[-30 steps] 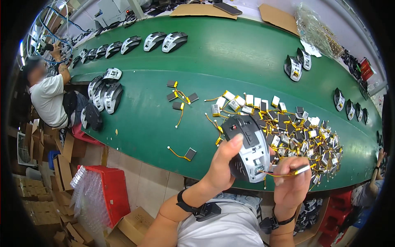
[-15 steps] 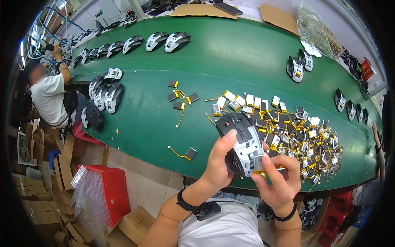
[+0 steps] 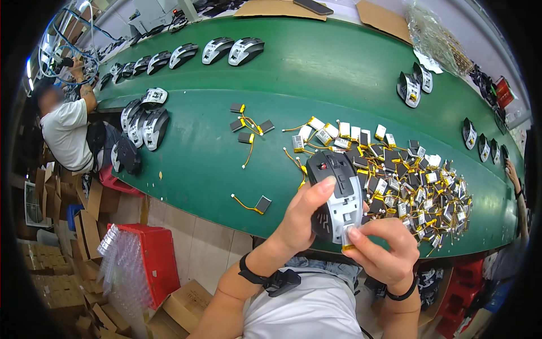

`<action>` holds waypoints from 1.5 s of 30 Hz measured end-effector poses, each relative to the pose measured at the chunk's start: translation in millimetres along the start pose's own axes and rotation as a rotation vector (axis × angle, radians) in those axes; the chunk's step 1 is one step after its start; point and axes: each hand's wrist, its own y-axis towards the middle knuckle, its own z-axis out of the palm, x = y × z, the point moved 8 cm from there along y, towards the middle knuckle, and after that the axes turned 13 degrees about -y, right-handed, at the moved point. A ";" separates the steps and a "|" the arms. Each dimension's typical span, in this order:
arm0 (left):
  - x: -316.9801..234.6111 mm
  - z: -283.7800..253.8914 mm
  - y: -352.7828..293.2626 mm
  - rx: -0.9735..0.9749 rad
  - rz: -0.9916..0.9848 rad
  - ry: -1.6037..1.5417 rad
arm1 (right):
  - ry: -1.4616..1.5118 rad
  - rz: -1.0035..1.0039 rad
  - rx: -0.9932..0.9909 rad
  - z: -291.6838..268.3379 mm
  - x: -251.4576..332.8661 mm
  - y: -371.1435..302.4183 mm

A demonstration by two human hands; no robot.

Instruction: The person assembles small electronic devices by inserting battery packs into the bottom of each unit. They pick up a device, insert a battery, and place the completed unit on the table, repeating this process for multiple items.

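My left hand (image 3: 305, 212) is closed round a black and silver computer mouse (image 3: 340, 192), its thumb across the upper side. The mouse is tilted, with its pale inner shell showing. At its lower end, my right hand (image 3: 387, 246) pinches a small flat silver battery (image 3: 348, 235) with a yellow end, set against the shell. Whether the battery is seated in a recess, I cannot tell. Just beyond and right of the mouse spreads a heap of similar batteries (image 3: 420, 192) with thin wires. A single battery (image 3: 262, 204) lies left of my hands.
Mice (image 3: 148, 127) are clustered at the left of the green table (image 3: 203, 158), others (image 3: 247, 52) in a row at the back. Two mice (image 3: 409, 90) stand back right, several at far right. A co-worker (image 3: 68, 130) sits at left; another person's hand (image 3: 512, 175) reaches in at right.
My right hand has brought the battery flatter against the mouse's lower end, its fingers now over it. The mouse has turned more upright. At far right, the other person's hand has come up to a mouse.
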 end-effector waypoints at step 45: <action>9.0 -7.0 -5.0 -0.039 0.010 0.317 | 0.083 0.245 0.020 0.4 -23.8 7.6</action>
